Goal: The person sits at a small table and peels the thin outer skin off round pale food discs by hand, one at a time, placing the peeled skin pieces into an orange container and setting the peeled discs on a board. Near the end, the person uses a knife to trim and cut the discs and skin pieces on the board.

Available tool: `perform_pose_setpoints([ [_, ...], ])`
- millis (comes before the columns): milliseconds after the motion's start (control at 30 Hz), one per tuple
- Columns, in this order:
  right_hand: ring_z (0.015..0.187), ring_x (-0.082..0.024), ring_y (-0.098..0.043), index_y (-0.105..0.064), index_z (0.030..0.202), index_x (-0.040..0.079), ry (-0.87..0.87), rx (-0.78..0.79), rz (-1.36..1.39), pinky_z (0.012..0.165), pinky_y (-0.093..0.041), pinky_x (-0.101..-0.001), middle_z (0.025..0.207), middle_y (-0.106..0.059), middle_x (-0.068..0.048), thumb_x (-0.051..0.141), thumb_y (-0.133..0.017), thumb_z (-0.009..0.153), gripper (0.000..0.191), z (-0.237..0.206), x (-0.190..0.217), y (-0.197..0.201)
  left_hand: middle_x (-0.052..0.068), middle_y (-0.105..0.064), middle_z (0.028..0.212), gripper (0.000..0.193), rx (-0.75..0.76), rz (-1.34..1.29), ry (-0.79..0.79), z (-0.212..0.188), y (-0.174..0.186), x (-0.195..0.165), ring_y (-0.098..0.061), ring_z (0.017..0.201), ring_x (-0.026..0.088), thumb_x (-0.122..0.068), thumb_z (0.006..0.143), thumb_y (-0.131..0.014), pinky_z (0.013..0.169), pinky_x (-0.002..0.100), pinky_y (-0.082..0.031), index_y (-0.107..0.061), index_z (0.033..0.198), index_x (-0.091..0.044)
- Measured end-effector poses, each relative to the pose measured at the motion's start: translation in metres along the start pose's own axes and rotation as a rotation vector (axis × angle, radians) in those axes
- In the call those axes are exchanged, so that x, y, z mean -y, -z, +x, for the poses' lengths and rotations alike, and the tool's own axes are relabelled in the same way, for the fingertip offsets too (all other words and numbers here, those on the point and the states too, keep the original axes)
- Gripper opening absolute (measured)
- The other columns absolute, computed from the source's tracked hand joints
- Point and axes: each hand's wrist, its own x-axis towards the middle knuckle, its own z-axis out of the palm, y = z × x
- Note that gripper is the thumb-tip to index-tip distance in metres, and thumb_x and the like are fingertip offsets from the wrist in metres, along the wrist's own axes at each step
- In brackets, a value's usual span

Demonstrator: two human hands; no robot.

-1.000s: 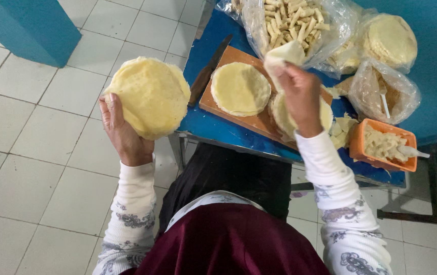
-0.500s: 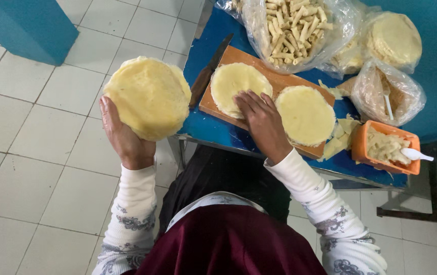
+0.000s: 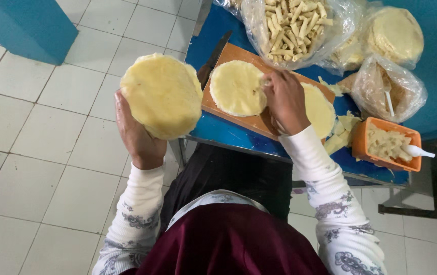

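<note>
My left hand (image 3: 136, 133) holds up a stack of round pale-yellow dough discs (image 3: 161, 94) over the tiled floor, left of the table. My right hand (image 3: 285, 100) rests on the orange cutting board (image 3: 238, 121), its fingers pinching the right edge of a dough disc (image 3: 236, 87) lying flat there. A second disc (image 3: 319, 109) lies on the board to the right, partly hidden by that hand.
A knife (image 3: 213, 57) lies along the board's left edge on the blue table (image 3: 228, 134). Clear bags hold rolled sticks (image 3: 292, 23), more discs (image 3: 394, 33) and a filling with a spoon (image 3: 387, 91). An orange tub (image 3: 387, 145) with a white spoon stands right.
My right hand came down from above the board, swept to its near edge, then moved up to grip the left disc's edge. The left hand kept its stack still.
</note>
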Motion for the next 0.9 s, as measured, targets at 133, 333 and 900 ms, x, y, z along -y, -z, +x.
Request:
perform_pose_setpoints([
  [133,0.097,-0.034,-0.065,-0.070,0.099,0.005,0.065,-0.057,-0.058,0.085,-0.051,-0.0437,0.097,-0.068,-0.012,0.003,-0.071,0.095,0.004,0.010,0.018,0.004,0.014,-0.060,0.135,0.051,-0.089,-1.292,0.761,0.007,-0.020,-0.011,-0.064,0.123,0.028,-0.041,0.110,-0.031,0.103,0.044,-0.055,-0.048,0.139,-0.003],
  [333,0.087,-0.022,-0.065,-0.065,0.110,0.001,0.136,-0.156,0.547,0.079,-0.054,-0.0337,0.099,-0.063,-0.010,0.015,-0.075,0.097,0.021,-0.020,0.100,0.025,0.015,-0.062,0.132,0.053,0.020,-1.367,0.740,-0.006,-0.063,-0.034,-0.064,0.120,0.024,-0.041,0.114,-0.028,0.103,0.038,-0.054,-0.049,0.141,-0.001],
  [900,0.085,-0.004,-0.058,-0.065,0.109,0.002,-0.289,0.074,1.296,0.075,-0.047,-0.0203,0.096,-0.066,0.002,0.013,-0.062,0.107,0.012,-0.037,0.063,0.003,0.006,-0.066,0.120,0.022,0.131,-0.880,0.375,-0.037,-0.094,-0.065,-0.061,0.110,0.011,-0.010,0.106,-0.065,0.097,0.024,-0.050,-0.068,0.124,0.001],
])
